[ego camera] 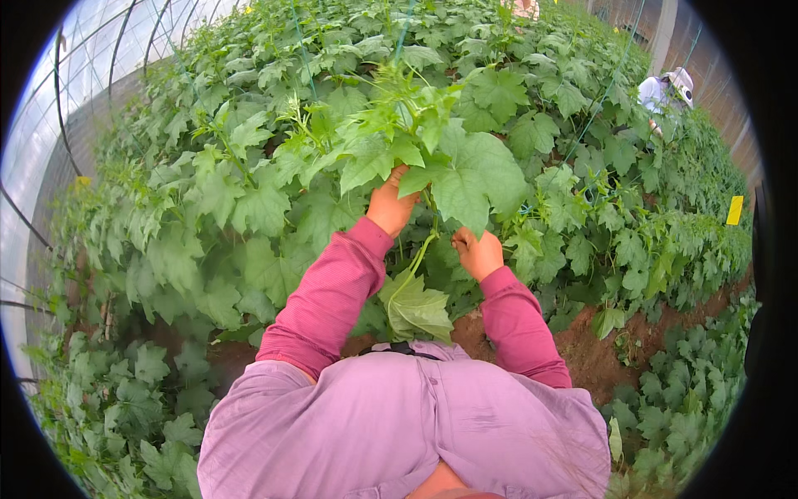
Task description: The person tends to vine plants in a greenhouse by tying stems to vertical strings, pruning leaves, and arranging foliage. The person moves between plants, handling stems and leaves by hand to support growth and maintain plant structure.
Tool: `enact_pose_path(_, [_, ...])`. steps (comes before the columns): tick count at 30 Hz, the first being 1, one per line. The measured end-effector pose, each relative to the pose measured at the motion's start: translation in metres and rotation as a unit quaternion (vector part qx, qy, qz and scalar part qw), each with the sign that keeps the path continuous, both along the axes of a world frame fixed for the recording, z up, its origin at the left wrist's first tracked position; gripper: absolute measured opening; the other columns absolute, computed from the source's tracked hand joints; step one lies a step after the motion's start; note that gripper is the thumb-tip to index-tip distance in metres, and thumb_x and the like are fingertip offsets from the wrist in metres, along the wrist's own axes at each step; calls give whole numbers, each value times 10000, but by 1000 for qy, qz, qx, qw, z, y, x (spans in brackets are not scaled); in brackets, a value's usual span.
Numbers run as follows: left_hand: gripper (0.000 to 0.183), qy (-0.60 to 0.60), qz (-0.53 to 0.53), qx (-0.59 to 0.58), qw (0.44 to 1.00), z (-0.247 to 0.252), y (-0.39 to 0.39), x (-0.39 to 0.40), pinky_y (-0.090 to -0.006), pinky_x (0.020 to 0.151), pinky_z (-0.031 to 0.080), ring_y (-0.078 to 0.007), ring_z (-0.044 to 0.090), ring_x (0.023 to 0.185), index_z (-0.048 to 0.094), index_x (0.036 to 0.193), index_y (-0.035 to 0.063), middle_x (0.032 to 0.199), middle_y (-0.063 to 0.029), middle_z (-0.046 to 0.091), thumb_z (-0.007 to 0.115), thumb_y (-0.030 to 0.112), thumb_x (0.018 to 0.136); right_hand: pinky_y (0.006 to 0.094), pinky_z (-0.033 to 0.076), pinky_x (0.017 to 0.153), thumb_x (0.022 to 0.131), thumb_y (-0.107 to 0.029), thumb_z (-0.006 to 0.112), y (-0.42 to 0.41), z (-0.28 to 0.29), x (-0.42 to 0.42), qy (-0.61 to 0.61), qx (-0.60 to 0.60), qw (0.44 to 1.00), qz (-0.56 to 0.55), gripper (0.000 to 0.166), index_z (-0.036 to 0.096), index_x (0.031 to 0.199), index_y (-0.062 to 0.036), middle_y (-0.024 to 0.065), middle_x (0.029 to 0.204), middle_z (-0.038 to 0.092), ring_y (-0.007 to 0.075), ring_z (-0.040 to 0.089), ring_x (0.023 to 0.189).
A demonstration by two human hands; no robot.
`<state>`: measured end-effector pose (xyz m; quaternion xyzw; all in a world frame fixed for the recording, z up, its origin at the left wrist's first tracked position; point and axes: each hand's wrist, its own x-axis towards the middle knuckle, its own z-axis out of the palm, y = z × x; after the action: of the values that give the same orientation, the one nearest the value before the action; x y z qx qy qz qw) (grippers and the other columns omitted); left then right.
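My left hand [393, 203] is raised among the leaves of a climbing vine [434, 218], closed around its stem just below the bushy top; leaves hide part of the fingers. A broad lobed leaf [477, 171] spreads to the right of that hand. Lower and to the right, my right hand [480, 252] has curled fingers, the thumb against the forefinger, beside the stem and under the broad leaf's tip. Whether anything thin is pinched there cannot be seen. A pale leaf [416, 304] hangs on a long stalk between my forearms.
Dense rows of vines surround me, with green twine [592, 121] strung upward. A person in a hat [670, 93] is among the plants at right. A yellow card [735, 210] hangs nearer. Bare soil [592, 349] runs between rows; greenhouse hoops [59, 106] curve at left.
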<state>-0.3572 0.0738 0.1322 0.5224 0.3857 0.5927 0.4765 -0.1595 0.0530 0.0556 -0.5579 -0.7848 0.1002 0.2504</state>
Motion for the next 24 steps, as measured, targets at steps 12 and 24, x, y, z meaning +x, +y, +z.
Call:
enact_pose_path(12, [301,-77,-95,-45,991,-45,18,-8,-288,846,448,-149,545,969,516,1151,69,1066,-42,576,575,44,857,286,456,711,860,-198,613,-55,72,-51,175,-166,920,310,308,553,1124,-51,43,918,581,136,551,776])
enact_pose_path(24, [327,-86,-184,-35,978,-8,4,12,-251,633,461,-142,588,788,474,1045,52,945,-51,595,677,194,832,345,441,906,852,-25,570,-31,114,-34,597,46,782,174,538,308,1323,-17,142,1288,400,216,490,1097])
